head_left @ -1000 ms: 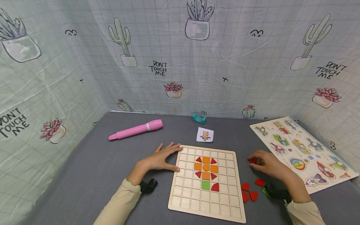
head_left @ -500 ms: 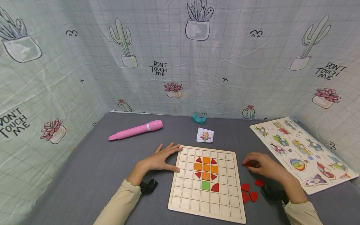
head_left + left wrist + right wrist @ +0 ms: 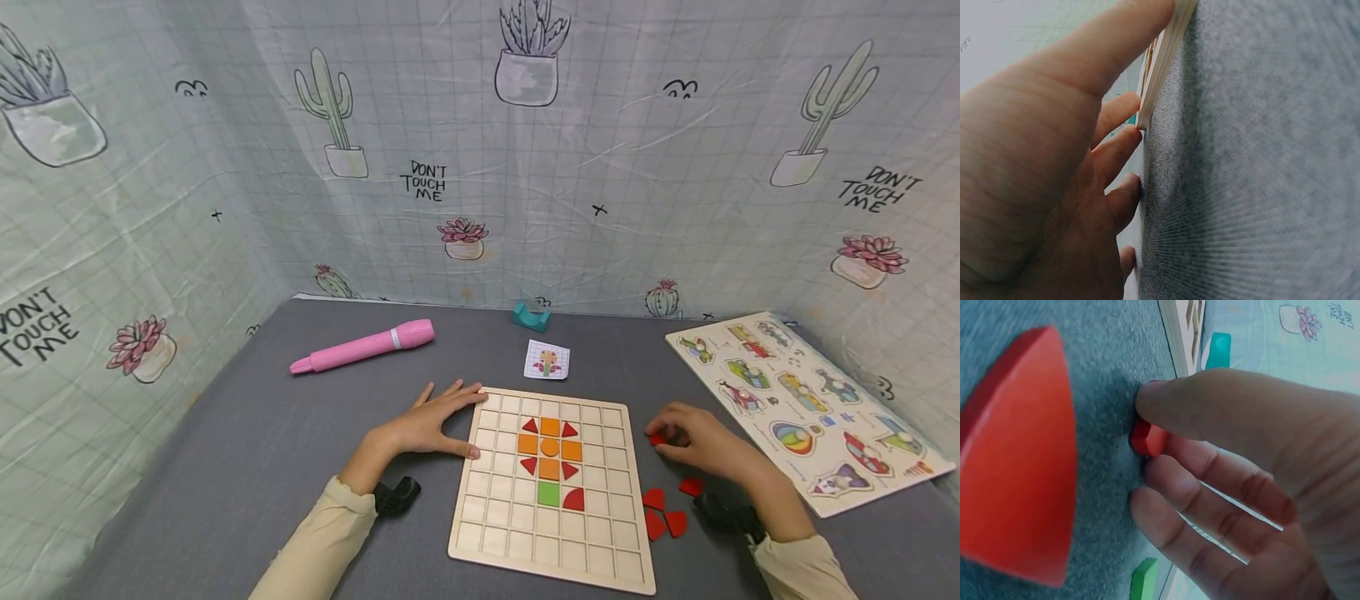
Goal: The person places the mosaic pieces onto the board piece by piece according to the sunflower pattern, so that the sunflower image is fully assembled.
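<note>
My left hand [image 3: 433, 423] lies spread at the left side of a wooden grid board [image 3: 517, 537], its thumb and fingertips touching the edge. In the left wrist view the thumb crosses the board's side [image 3: 1163, 65]. Orange squares and an orange circle, red triangles, a green square [image 3: 548, 494] and a red quarter-circle [image 3: 574, 499] sit in the grid. Right of the board, my right hand [image 3: 701, 437] pinches a small red piece [image 3: 1149, 437] low at the grey tabletop, the thumb covering part of it. Behind those fingers stands a green piece [image 3: 1144, 580].
Several loose red pieces [image 3: 654, 525] lie between the board and my right wrist. A picture card [image 3: 547, 360], a teal holder [image 3: 531, 317] and a pink pen-shaped tube [image 3: 363, 346] lie farther back. An illustrated puzzle board [image 3: 810, 408] stretches along the right.
My right hand has shifted slightly left toward the grid board, the red piece moving with its fingertips. The left hand and the pieces in the grid stay as they were.
</note>
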`<state>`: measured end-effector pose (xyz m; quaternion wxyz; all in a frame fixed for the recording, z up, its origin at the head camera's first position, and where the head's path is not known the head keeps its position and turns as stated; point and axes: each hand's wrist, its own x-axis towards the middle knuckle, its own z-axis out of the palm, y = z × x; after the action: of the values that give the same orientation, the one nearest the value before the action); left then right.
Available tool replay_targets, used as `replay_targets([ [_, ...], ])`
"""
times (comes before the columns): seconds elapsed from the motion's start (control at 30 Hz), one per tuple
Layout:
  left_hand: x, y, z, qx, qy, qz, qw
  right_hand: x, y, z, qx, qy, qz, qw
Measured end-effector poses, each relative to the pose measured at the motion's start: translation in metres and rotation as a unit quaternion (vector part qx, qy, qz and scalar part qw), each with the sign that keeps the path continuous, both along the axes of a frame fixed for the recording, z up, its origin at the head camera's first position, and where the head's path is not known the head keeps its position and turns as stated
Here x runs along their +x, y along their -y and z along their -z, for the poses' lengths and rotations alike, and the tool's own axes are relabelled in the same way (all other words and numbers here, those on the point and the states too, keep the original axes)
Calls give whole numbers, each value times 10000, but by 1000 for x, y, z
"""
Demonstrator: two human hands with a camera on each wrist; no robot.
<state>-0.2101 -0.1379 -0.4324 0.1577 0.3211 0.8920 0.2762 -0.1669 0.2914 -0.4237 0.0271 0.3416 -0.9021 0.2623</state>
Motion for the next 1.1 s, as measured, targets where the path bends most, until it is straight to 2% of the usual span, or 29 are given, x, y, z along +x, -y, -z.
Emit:
replay_targets([
  [0.43,-1,1,1,-27,9,-21,10000,2,6,-5,-206,699,-517,9960],
  [0.67,0,1,1,-55,14,-26,10000,8,20,-13,-377,1031,-781,9909],
  [0.9,0,1,2,-77,6,-16,10000,15,41,-22,-193,1569,-899,9833],
  [1.1,0,0,1,-60,-2,-21,10000,22,54,-30,-145,1670,-1027,9805],
])
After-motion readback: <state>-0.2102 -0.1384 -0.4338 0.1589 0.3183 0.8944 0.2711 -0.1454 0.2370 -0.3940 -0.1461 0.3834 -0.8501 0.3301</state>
